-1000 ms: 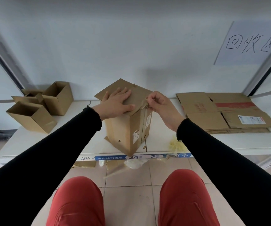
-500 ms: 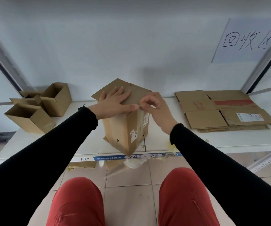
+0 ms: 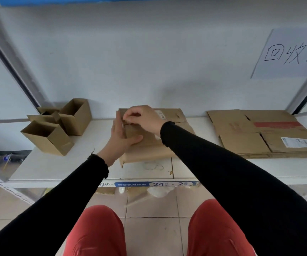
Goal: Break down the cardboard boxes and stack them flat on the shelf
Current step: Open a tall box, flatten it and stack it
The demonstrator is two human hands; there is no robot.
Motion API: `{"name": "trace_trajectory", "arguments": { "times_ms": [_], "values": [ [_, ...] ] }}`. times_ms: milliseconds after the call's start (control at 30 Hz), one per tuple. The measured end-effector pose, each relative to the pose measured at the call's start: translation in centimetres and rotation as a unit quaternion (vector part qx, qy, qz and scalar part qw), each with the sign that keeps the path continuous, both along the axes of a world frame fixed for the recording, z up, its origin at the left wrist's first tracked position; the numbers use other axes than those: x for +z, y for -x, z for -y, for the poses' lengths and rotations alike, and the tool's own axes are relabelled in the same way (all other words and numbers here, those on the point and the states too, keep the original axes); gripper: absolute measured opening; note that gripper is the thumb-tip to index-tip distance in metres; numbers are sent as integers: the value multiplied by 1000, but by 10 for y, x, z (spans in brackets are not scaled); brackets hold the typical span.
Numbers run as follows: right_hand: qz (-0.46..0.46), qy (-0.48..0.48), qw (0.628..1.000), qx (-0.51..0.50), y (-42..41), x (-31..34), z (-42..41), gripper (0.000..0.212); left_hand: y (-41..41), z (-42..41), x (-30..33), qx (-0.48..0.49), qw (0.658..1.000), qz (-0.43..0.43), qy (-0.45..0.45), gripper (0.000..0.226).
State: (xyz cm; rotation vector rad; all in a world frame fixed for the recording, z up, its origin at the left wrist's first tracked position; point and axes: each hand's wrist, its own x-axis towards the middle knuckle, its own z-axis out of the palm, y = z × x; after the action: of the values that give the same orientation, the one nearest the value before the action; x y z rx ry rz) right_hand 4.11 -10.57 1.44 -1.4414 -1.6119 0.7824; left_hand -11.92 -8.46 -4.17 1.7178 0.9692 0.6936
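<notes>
A brown cardboard box [image 3: 149, 150] lies low on the white shelf [image 3: 86, 145] at the centre, its top face turned toward me. My left hand [image 3: 120, 139] holds its left edge, fingers straight up the side and thumb across the front face. My right hand [image 3: 143, 117] reaches over the box's far left corner, its fingers curled and pinching something small there, probably a tape strip. Flattened boxes [image 3: 260, 133] lie stacked at the right of the shelf.
Three open small boxes [image 3: 56, 126] stand clustered at the shelf's left. A paper sign with handwritten characters [image 3: 293, 54] hangs on the wall at right. A blue label strip [image 3: 154, 184] runs along the shelf's front edge. My red-trousered knees are below.
The box went from standing upright on one corner to lying low on the shelf. My right hand moved from the near top edge to the far left corner. The camera tilted up.
</notes>
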Motion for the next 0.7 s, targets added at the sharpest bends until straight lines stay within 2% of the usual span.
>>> {"name": "trace_trajectory", "arguments": {
  "times_ms": [133, 200, 300, 433, 500, 533, 633, 667, 700],
  "values": [
    [-40, 50, 998, -23, 18, -47, -1, 11, 14, -4, -10, -18, 996, -88, -3, 80],
    [-92, 64, 992, -58, 18, -59, -2, 15, 18, -5, -16, -15, 996, -88, 4, 68],
    [-228, 82, 962, -129, 6, -57, 0, 17, 22, -9, -24, 11, 995, -91, 38, 70],
    [-272, 91, 930, -230, -26, -51, 9, 19, 20, -10, -29, -1, 994, -89, 57, 72],
    [-324, 98, 893, -296, -52, -48, 13, 28, 20, -10, -31, 1, 995, -82, 55, 71],
    [-366, 88, 863, -337, -65, -45, 16, 32, 19, -10, -32, 2, 995, -85, 54, 72],
    [-497, 27, 742, -449, -102, -39, 26, 26, 19, -12, -32, -1, 995, -83, 54, 73],
    [-506, 12, 732, -456, -110, -41, 26, 25, 19, -12, -32, -2, 995, -82, 54, 73],
    [-467, 2, 761, -450, -114, -44, 26, 25, 18, -13, -32, -2, 995, -86, 48, 74]
  ]
}}
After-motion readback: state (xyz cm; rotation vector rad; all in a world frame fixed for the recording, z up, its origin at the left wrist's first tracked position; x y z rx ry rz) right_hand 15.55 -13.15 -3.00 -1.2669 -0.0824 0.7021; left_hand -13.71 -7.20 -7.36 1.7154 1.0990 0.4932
